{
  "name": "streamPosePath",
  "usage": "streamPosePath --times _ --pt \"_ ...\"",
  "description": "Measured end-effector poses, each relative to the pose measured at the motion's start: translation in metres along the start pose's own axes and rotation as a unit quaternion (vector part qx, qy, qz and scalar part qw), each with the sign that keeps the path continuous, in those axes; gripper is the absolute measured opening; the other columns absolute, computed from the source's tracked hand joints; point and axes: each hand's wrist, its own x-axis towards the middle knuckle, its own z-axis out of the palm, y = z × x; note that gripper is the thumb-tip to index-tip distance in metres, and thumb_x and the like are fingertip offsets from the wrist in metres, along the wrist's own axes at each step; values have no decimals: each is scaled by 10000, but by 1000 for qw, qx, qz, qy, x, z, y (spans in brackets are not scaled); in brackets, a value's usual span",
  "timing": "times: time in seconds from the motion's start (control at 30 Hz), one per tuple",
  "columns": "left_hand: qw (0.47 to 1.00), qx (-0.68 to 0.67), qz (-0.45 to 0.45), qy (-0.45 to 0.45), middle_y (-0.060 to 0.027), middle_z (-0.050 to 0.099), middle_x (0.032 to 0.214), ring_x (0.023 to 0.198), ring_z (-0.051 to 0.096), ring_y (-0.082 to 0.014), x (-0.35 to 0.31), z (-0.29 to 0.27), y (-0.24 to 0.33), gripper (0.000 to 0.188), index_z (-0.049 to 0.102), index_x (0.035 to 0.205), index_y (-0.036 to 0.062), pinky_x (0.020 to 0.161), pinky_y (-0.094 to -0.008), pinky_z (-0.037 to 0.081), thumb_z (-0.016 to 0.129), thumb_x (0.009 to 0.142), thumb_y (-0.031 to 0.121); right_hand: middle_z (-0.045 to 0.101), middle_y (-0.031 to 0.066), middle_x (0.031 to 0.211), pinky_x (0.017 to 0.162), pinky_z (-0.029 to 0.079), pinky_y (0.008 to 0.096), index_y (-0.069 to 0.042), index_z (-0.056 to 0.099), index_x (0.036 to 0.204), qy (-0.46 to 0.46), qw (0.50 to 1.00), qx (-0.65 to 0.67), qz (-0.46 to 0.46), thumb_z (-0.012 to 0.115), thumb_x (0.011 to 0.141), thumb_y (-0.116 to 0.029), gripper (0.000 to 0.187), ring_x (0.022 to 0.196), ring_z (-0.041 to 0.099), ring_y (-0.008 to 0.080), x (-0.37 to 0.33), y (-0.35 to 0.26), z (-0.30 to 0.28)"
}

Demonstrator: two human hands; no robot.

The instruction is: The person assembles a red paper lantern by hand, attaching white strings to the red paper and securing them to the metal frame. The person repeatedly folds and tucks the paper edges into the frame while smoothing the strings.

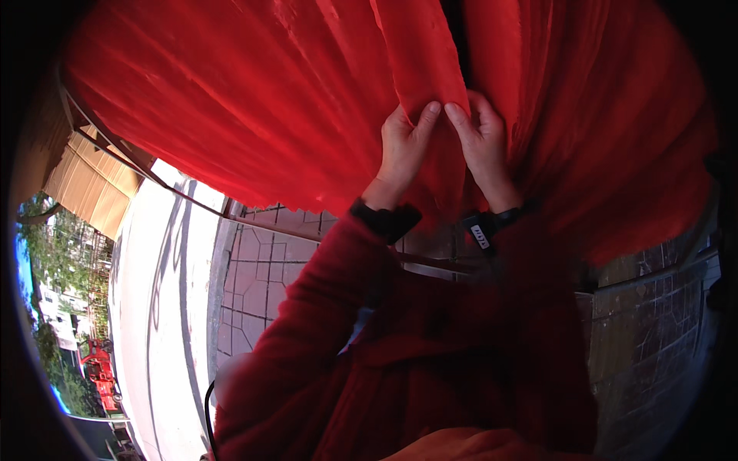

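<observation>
A large red cloth (pixel 254 100) hangs in folds across the upper part of the view, with a ragged lower edge. A narrow flap of it (pixel 424 58) falls beside a dark gap near the middle. My left hand (pixel 403 146) pinches the flap, thumb on top and fingers behind the fabric. Close beside it, my right hand (pixel 483 142) grips the flap's right edge, thumb pointing toward the other thumb. The fingers behind the cloth are mostly hidden. Both wrists wear black bands, and dark red sleeves cover my forearms.
A thin metal rail (pixel 184 196) runs below the cloth, with cardboard (pixel 96 180) at the left. Paving tiles (pixel 257 269) lie underneath, beside a brightly lit road (pixel 165 307). Trees and a red vehicle (pixel 100 373) stand beyond the road.
</observation>
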Motion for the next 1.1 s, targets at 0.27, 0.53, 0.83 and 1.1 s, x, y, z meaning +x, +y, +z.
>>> streamPosePath --times 0.27,0.53,0.83,1.1 --pt "985 -166 37 34 45 677 953 880 544 -25 41 -12 15 240 691 1057 -6 802 -213 465 546 1046 185 670 -10 983 794 474 221 -4 678 1077 61 995 -49 -55 557 1042 -225 255 883 569 52 48 -24 37" --pt "940 -339 -13 45 14 689 988 887 562 -30 59 -12 -7 295 683 1055 -8 818 -207 464 516 1061 235 663 17 1044 855 455 247 5 662 1098 153 985 83 15 561 1036 -305 332 957 568 87 58 -9 66" --pt "878 -454 -140 53 -76 702 1147 995 633 -109 57 -21 15 343 655 1161 12 918 -255 482 503 1058 302 558 135 1370 1048 443 373 23 500 1374 136 968 188 95 602 991 -386 569 1226 555 241 59 -10 59" --pt "903 -412 -106 61 -45 693 1092 1010 603 -95 59 -34 12 367 649 1163 21 943 -243 451 511 1053 343 471 137 1474 1142 342 480 -7 387 1468 51 947 269 169 512 1018 -438 636 1349 450 301 63 -8 48"
